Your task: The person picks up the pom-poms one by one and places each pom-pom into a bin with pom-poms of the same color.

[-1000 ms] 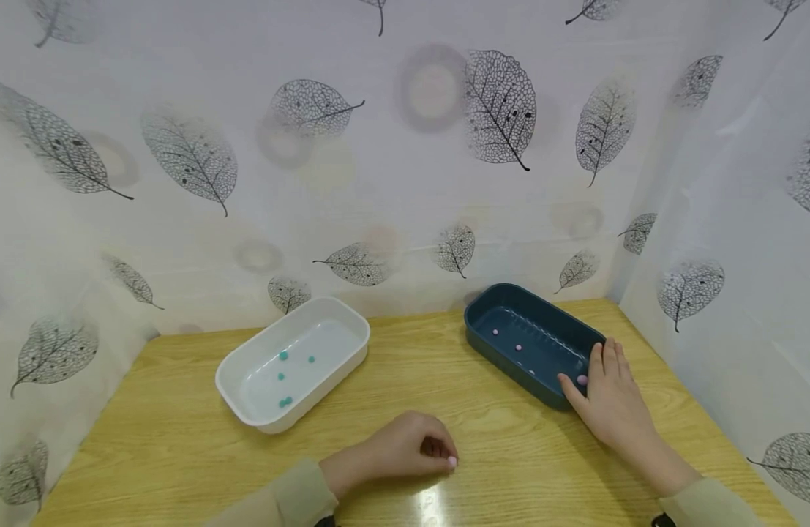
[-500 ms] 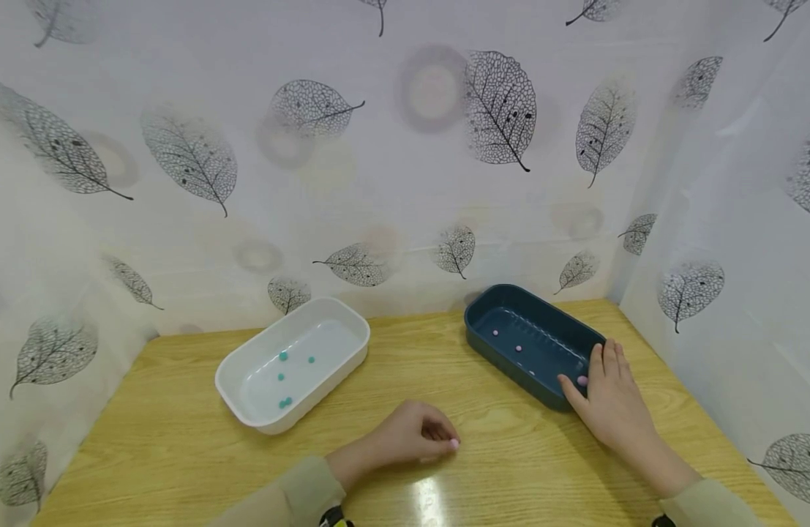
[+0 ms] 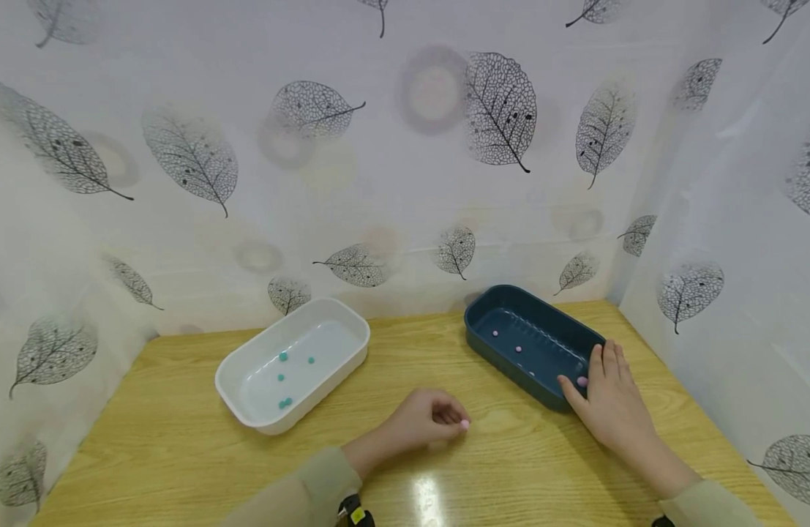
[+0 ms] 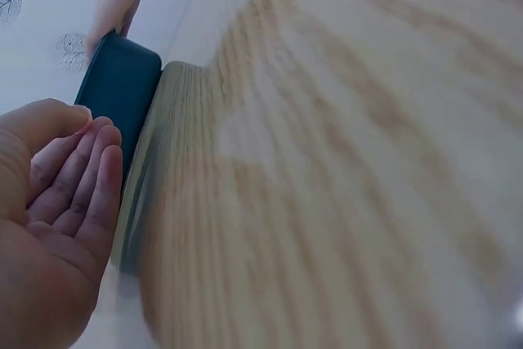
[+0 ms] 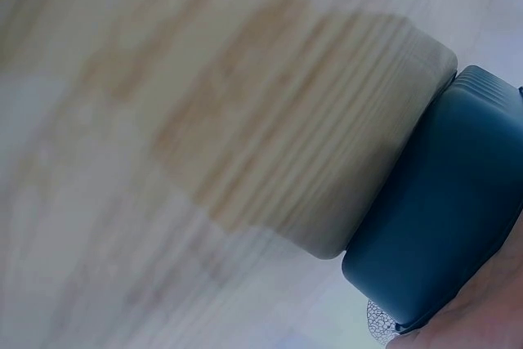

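In the head view my left hand [image 3: 426,423] pinches a small pink ball [image 3: 465,424] between thumb and fingertips, over the middle of the table. The left wrist view has this hand [image 4: 69,177] overlapping the dark blue dish, its thumb and index tips together. With fingers straight, my right hand [image 3: 612,402] rests on the near right end of that dark blue dish [image 3: 510,364], thumb on the near rim. Several pink balls [image 3: 519,349] lie inside, a larger one [image 3: 582,381] beside the right thumb. In the right wrist view only part of the right hand [image 5: 482,308] shows, at the rim.
A white dish [image 3: 347,372] with several green balls [image 3: 281,378] stands left on the wood-grain table [image 3: 418,351]. Behind and beside the table hangs a pale curtain [image 3: 391,176] printed with leaves.
My left hand has moved forward and a little right, toward the dark blue dish, carrying the pink ball. The right hand stays on the dish.
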The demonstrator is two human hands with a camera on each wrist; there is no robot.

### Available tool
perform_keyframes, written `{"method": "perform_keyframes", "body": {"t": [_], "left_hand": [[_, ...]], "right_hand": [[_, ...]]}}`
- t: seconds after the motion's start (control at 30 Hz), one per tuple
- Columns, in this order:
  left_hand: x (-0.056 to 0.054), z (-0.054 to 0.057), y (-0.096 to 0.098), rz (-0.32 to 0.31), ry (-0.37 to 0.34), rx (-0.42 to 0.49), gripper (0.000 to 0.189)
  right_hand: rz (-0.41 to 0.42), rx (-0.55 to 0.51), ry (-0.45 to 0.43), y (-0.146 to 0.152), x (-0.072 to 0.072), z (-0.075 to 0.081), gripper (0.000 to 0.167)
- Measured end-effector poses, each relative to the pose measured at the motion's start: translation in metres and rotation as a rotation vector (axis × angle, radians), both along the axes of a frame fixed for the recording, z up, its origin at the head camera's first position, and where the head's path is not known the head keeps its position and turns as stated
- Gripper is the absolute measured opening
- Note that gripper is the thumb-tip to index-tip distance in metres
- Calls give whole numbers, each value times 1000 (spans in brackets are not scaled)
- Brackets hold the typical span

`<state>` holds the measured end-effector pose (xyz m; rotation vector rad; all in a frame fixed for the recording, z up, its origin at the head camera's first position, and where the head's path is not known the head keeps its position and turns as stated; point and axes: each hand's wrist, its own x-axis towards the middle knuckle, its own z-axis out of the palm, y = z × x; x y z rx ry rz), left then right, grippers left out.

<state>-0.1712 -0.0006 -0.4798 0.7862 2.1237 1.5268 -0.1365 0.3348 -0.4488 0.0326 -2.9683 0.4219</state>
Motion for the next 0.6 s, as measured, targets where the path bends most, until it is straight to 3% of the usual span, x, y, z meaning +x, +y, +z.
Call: {"method": "perform_keyframes", "body": {"t": [0.33, 0.6], "left_hand": [[-10, -1, 19, 74, 9, 31, 10], [-18, 2, 33, 129, -30, 84, 10]], "right_hand": [[1, 1, -9, 1, 0, 0, 97], [1, 5, -13, 1, 0, 0, 97]]}}
